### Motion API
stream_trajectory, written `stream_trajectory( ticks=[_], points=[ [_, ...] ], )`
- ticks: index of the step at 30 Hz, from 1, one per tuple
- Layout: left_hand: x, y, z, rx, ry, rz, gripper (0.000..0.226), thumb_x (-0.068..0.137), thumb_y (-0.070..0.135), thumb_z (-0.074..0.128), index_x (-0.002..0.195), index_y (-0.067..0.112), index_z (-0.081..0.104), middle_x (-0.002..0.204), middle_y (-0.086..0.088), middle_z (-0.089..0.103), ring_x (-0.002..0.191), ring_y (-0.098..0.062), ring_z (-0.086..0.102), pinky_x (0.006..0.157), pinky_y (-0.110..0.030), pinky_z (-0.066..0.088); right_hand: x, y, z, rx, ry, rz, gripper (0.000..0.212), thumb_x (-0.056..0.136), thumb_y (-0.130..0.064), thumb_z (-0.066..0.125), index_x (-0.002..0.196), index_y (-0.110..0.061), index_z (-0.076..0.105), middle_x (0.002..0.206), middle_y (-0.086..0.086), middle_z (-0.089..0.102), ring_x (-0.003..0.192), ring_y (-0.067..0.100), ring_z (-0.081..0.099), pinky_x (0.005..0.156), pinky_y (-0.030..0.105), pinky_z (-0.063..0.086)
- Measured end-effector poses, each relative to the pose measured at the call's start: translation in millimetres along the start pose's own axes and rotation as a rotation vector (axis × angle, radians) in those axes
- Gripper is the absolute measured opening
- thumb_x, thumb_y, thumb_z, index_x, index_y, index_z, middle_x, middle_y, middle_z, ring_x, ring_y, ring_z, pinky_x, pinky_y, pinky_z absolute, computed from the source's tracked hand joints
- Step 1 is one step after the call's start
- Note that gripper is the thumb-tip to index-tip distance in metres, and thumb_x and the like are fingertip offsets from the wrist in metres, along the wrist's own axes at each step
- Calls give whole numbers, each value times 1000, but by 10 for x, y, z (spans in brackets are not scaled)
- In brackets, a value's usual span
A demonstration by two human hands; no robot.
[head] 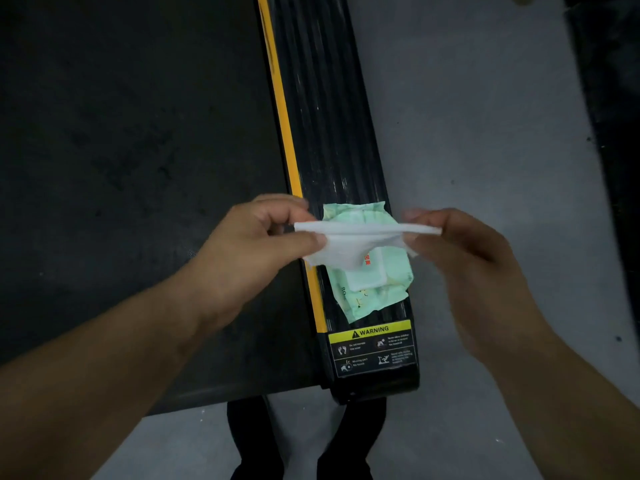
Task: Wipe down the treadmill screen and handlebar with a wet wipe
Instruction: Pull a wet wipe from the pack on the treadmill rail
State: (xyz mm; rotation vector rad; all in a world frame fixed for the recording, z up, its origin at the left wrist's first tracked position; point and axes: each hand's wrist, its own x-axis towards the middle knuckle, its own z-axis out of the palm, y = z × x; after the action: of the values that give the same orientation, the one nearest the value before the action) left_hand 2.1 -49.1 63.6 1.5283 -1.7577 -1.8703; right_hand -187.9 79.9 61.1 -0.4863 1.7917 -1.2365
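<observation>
White, thin and limp: wet wipe (349, 242) stretched flat between both hands, folded into a long strip with a taut upper edge and a slack, crumpled flap sagging beneath. Left hand (252, 244) pinching the wipe's left end, thumb against curled fingers. Right hand (460, 247) pinching the right end the same way, fingertips bent over the edge. Held in the air above the treadmill's side rail (322, 116), not touching it.

Directly below the wipe, lying on the rail: pale green wipes pack (374, 282), soft crinkled plastic, roughly rectangular with pinched, wavy sealed ends, a white flap label on top, partly hidden behind the wipe. Tilted slightly across the rail.

Rail itself black, glossy, ribbed with long parallel grooves, rounded at the near end. Yellow stripe (282, 109) running along its left edge, beside the matte dark running belt (121, 150) with its fine, dull grain. Warning sticker (374, 348) near the rail's end: yellow header band, black panel beneath with small white pictograms and text too small to read.

Smooth grey floor (485, 133) to the right of the rail, speckled with a few dark spots. Dark trouser legs (349, 441) visible at the bottom edge, past the treadmill's end.
</observation>
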Motion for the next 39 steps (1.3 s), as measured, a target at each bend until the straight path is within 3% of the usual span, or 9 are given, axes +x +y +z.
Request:
stream_trajectory(
  ticks=[5, 9, 13, 19, 23, 26, 28, 33, 39],
  points=[
    [62, 137, 54, -432, -151, -245, 23, 100, 16, 50, 113, 4, 66, 94, -14, 70, 86, -24, 67, 89, -41, 52, 80, -83, 16, 320, -42, 225, 16, 99, -9, 60, 91, -14, 73, 100, 8, 79, 99, 28, 75, 87, 46, 58],
    [47, 108, 114, -481, -196, -315, 35, 100, 25, 54, 130, 8, 62, 115, -19, 73, 96, -29, 71, 84, -45, 60, 82, -101, 46, 296, -10, 217, 20, 102, -12, 57, 89, -17, 71, 91, 1, 79, 85, 17, 76, 66, 35, 61],
    [15, 66, 126, -376, -192, -253, 36, 91, 5, 66, 126, 10, 62, 112, -10, 76, 95, -24, 73, 76, -36, 62, 63, -47, 22, 196, -75, 176, 13, 95, -5, 64, 105, -10, 71, 100, 9, 80, 96, 30, 77, 80, 50, 62],
    [69, 112, 96, -88, -319, -85, 80, 72, 25, 86, 142, 42, 51, 135, 13, 64, 127, -2, 57, 105, -30, 47, 99, -194, -86, -48, -371, 22, 25, 84, -15, 70, 109, -15, 71, 99, 11, 77, 88, 29, 76, 65, 37, 58],
    [120, 255, 154, -162, -504, -30, 33, 80, 16, 75, 113, 11, 73, 118, -7, 75, 116, -22, 68, 106, -35, 50, 220, -346, -118, -51, -534, 107, 17, 86, -6, 72, 102, -7, 73, 95, 12, 76, 86, 28, 73, 69, 34, 57],
    [134, 237, 129, -273, -489, -45, 3, 81, 17, 73, 82, 16, 76, 94, -4, 77, 94, -18, 72, 87, -27, 55, 272, -407, -122, 213, -530, 245, 16, 85, -11, 66, 97, -7, 76, 88, 10, 75, 83, 22, 72, 67, 29, 55],
    [134, 199, 125, -342, -469, -97, 9, 81, 20, 72, 85, 12, 72, 96, -7, 75, 94, -21, 69, 86, -32, 53, 272, -346, -106, 478, -423, 385, 24, 91, -25, 59, 89, -10, 78, 77, 2, 75, 73, 13, 73, 62, 21, 56],
    [63, 77, 174, -506, -345, -250, 11, 79, 17, 75, 85, 18, 66, 91, -5, 72, 81, -19, 71, 60, -29, 54, 42, 29, 97, 880, -258, 747, 73, 91, -67, 53, 130, -8, 69, 128, 13, 73, 115, 29, 71, 89, 38, 57],
    [13, 19, 183, -542, -277, -347, 38, 70, 14, 80, 102, 17, 60, 97, -9, 72, 84, -25, 71, 64, -33, 54, -69, 153, 205, 702, -354, 549, 54, 86, -24, 74, 137, -11, 62, 133, 10, 70, 124, 29, 67, 103, 45, 54]
  ],
)
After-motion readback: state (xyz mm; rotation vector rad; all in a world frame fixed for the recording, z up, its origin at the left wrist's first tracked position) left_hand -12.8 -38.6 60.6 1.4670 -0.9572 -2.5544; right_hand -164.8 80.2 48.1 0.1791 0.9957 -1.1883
